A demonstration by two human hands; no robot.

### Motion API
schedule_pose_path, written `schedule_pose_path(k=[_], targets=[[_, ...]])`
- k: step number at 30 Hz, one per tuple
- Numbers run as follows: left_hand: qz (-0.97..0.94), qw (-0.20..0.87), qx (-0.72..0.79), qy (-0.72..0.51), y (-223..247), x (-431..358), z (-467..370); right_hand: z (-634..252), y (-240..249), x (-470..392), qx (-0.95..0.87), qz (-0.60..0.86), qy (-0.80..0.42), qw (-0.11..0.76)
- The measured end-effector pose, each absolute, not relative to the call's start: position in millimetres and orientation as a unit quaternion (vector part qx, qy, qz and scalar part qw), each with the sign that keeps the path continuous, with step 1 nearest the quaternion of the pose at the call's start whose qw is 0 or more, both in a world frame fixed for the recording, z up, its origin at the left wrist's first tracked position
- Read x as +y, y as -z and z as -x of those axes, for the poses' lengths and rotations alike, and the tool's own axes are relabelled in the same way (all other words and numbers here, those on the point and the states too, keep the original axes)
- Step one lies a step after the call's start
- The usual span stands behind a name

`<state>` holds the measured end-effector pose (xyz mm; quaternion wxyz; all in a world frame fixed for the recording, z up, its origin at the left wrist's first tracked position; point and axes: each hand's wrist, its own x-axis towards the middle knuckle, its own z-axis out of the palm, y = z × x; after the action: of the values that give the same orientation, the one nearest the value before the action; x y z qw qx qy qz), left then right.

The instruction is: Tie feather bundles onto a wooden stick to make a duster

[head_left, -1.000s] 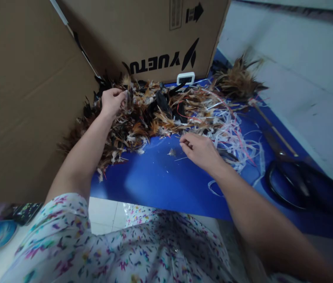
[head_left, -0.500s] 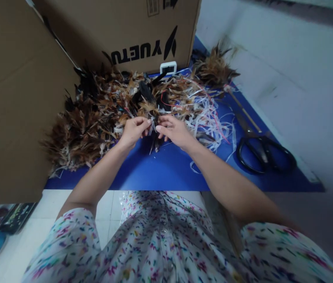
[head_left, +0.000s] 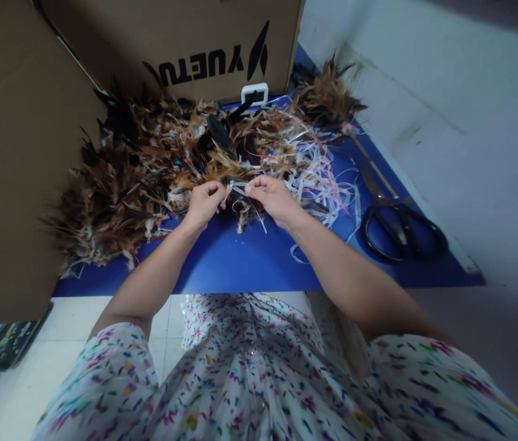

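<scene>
A thin whitish plastic string (head_left: 239,184) runs between my two hands, just above the near edge of a feather heap (head_left: 162,165). My left hand (head_left: 204,203) pinches one side of it between thumb and fingertips. On the other side my right hand (head_left: 270,195) is closed on the string, and a loose end hangs below its fingers. Brown and black feathers lie behind and under both hands. A small feather tuft with a pale base (head_left: 240,228) shows below the string; whether the string goes round it I cannot tell.
White and pink plastic strings (head_left: 321,177) lie tangled right of my right hand. Black-handled scissors (head_left: 401,233) and a feather duster (head_left: 330,98) with a stick handle lie at the right on the blue table (head_left: 240,269). Cardboard boxes (head_left: 222,30) stand behind and left; a white-framed device (head_left: 254,94) sits at the back.
My hands have drawn slightly apart, and the string now stretches between them. The right hand's fingers have closed into a pinch. The whole view has shifted a little.
</scene>
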<state>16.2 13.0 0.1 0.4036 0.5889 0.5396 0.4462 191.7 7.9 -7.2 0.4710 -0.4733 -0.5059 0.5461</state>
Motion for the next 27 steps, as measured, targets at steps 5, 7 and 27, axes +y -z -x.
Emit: schedule_pose_path(k=[5, 7, 27], targets=[[-0.571, 0.391, 0.549, -0.470, 6, 17, -9, -195, 10, 10, -0.511, 0.475, -0.530, 0.482], [-0.556, 0.391, 0.547, -0.488, 7, 18, -8, -196, 10, 11, -0.510, 0.476, -0.536, 0.476], [-0.549, 0.524, 0.483, -0.437, 14, -2, -23, -197, 5, 8, -0.516, 0.439, -0.541, 0.498]])
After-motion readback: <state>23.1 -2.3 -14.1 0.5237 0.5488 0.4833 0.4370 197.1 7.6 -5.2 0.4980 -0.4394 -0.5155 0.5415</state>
